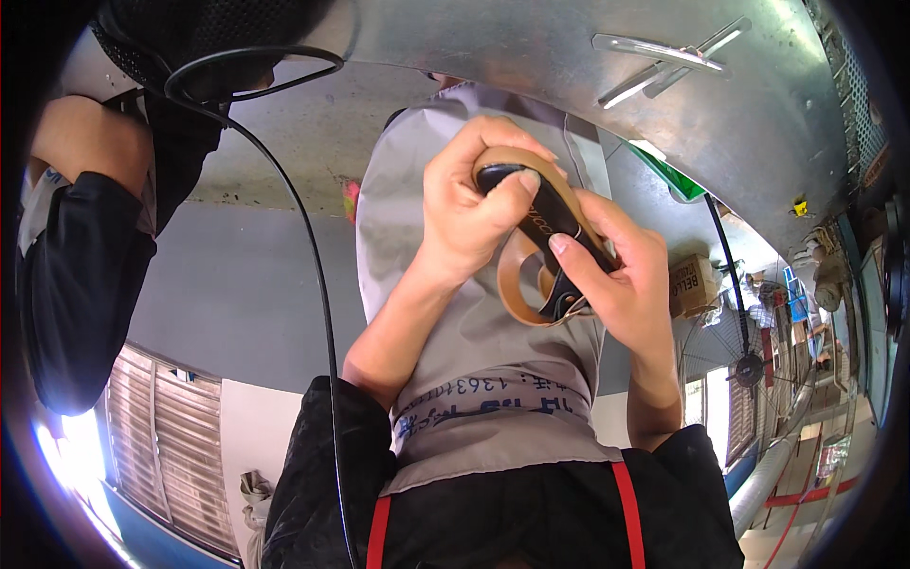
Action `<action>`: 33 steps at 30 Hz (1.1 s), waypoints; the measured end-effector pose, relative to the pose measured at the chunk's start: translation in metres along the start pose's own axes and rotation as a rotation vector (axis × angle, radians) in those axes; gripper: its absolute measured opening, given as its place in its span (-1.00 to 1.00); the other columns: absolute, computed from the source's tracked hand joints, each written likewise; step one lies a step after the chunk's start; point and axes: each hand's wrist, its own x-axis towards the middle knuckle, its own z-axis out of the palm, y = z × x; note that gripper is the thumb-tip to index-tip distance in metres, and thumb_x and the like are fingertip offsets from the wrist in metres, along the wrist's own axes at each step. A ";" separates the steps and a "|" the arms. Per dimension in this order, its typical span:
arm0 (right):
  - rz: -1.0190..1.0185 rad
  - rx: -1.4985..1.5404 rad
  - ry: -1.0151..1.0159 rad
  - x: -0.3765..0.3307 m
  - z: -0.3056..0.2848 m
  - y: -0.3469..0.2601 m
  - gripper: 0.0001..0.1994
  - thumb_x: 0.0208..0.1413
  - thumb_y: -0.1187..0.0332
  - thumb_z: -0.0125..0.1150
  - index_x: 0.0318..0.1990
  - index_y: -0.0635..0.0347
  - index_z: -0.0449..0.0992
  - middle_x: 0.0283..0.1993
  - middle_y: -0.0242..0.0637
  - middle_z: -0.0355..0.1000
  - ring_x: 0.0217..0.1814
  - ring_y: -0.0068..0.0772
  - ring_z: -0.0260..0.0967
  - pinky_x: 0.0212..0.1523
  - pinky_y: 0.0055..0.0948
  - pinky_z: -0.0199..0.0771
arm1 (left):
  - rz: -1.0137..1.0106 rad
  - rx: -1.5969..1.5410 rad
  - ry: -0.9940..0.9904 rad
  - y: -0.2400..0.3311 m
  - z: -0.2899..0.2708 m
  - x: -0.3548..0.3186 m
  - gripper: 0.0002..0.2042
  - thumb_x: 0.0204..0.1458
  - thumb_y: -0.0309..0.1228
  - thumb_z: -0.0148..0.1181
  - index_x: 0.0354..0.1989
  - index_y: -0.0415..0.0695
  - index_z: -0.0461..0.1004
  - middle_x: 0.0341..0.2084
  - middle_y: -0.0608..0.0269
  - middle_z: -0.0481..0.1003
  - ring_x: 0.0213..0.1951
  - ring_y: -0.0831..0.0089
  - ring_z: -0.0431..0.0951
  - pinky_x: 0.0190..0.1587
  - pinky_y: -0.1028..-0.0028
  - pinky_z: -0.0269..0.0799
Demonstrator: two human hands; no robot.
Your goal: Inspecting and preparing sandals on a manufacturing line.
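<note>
A sandal (541,211) with a black insole, gold lettering and a tan edge is held up in front of my grey apron (403,228). My left hand (466,201) wraps round its upper end, the thumb pressing on the black insole. Lower down on the other side, my right hand (621,270) grips the sandal, its thumb also flat on the insole. A tan strap (513,284) curves out below, between the two hands. The fingers behind the sandal are partly hidden.
A metal worktop (455,36) spans the far side, with crossed metal strips (664,64) on it. A black cable (308,223) hangs at left, near another person's dark sleeve (90,275). To the right are a green tray (673,175), a cardboard box (695,284) and a fan (747,370).
</note>
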 end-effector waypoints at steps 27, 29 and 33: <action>0.142 0.786 0.000 0.012 0.040 0.029 -0.72 0.23 0.46 0.17 0.05 0.33 0.37 -0.10 -0.28 0.49 -0.14 -0.64 0.41 -0.15 -0.61 0.39 | -0.207 -0.308 -0.065 -0.001 -0.007 -0.002 -0.50 0.30 -0.10 -0.10 0.20 -0.29 0.23 0.10 -0.15 0.41 0.02 0.37 0.49 0.10 0.42 0.41; 0.034 0.480 0.123 0.008 0.042 0.027 -0.72 0.22 0.47 0.17 0.05 0.32 0.37 -0.12 -0.28 0.48 -0.17 -0.62 0.41 -0.21 -0.60 0.40 | -0.213 -0.301 -0.072 0.000 -0.007 -0.006 -0.50 0.30 -0.10 -0.10 0.20 -0.29 0.23 0.10 -0.16 0.41 0.02 0.35 0.49 0.11 0.41 0.41; -0.321 -0.132 0.389 0.015 0.036 0.014 -0.74 0.13 0.54 0.24 -0.02 0.28 0.45 -0.23 -0.26 0.43 -0.31 -0.50 0.43 -0.42 -0.58 0.43 | -0.245 -0.246 -0.081 0.004 -0.008 -0.018 -0.48 0.31 -0.09 -0.08 0.22 -0.29 0.19 0.11 -0.08 0.39 0.09 0.33 0.44 0.19 0.36 0.33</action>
